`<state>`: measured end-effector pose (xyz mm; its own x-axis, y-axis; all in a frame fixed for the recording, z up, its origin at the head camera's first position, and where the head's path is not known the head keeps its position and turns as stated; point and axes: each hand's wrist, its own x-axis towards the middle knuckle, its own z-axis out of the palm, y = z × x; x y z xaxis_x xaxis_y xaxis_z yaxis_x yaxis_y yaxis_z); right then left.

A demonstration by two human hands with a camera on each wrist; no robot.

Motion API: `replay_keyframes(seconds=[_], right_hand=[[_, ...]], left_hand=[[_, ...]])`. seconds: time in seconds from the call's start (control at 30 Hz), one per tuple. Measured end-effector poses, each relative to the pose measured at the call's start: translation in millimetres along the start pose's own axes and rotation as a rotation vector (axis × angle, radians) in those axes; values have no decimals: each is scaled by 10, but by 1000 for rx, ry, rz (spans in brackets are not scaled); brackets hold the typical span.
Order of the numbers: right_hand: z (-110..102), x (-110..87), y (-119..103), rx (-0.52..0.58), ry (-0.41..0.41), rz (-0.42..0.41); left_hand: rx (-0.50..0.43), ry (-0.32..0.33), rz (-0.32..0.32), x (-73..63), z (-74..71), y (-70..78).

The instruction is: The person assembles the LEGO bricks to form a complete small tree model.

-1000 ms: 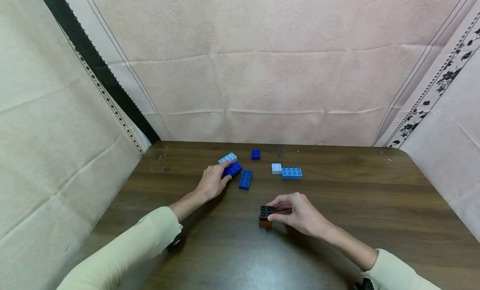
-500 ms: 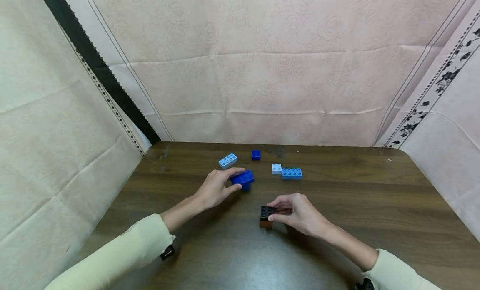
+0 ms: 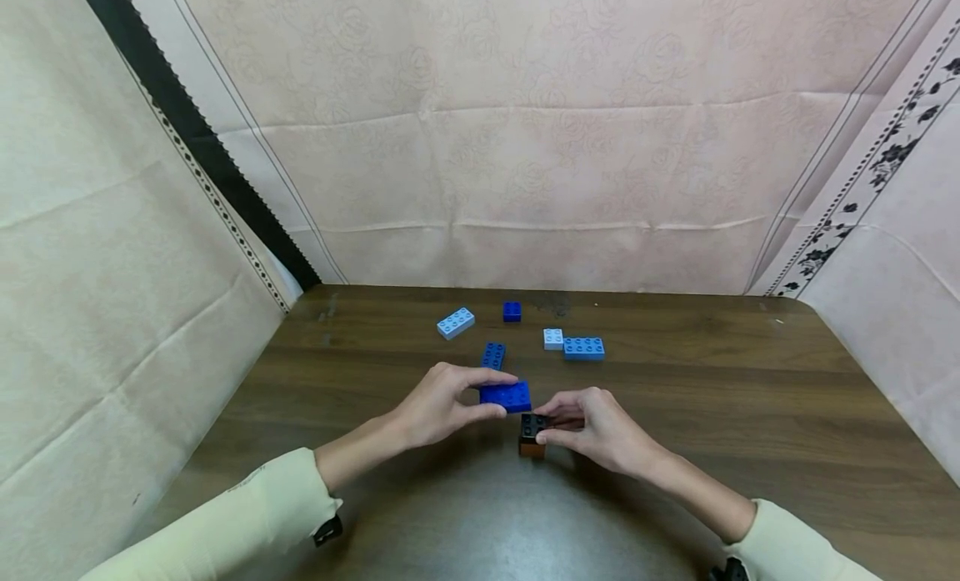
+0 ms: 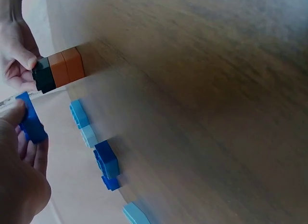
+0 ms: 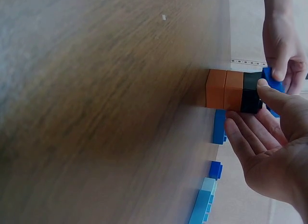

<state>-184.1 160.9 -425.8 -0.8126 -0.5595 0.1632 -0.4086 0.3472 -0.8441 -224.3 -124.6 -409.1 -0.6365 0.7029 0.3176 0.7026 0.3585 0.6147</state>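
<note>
My left hand (image 3: 442,404) pinches a dark blue toy building brick (image 3: 507,396) by its long sides, thumb on the near side and fingers on the far side. The brick is held up just left of a small stack, near the level of its top. That stack has a black brick (image 3: 533,426) on top of two orange-brown bricks (image 5: 224,89) and stands upright on the table. With thumb and fingers, my right hand (image 3: 600,427) grips the black brick from the right. In the right wrist view the blue brick (image 5: 273,86) overlaps the stack's studded top.
Behind the hands lie a medium blue brick (image 3: 492,355), a light blue brick (image 3: 456,323) and a small dark blue brick (image 3: 512,311). A small pale blue brick (image 3: 552,338) sits beside a longer blue one (image 3: 583,348). Pale cloth (image 3: 525,147) hangs behind the wooden table (image 3: 712,381).
My left hand has brought the dark blue brick from beside the light blue one, over the medium blue brick, rightward and nearer to the stack. My right hand has stayed on the black brick.
</note>
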Motion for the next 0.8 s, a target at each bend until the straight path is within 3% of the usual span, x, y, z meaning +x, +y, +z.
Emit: replay_keyframes(seconds=[0.13, 0.3, 0.8], right_hand=[[4, 2, 7, -1, 1, -8], [5, 3, 9, -4, 0, -9], [0, 13, 9, -19, 3, -22]], left_hand=[[-64, -56, 27, -14, 19, 8], [-75, -86, 36, -35, 31, 3], [-36, -98, 73, -16, 65, 42]])
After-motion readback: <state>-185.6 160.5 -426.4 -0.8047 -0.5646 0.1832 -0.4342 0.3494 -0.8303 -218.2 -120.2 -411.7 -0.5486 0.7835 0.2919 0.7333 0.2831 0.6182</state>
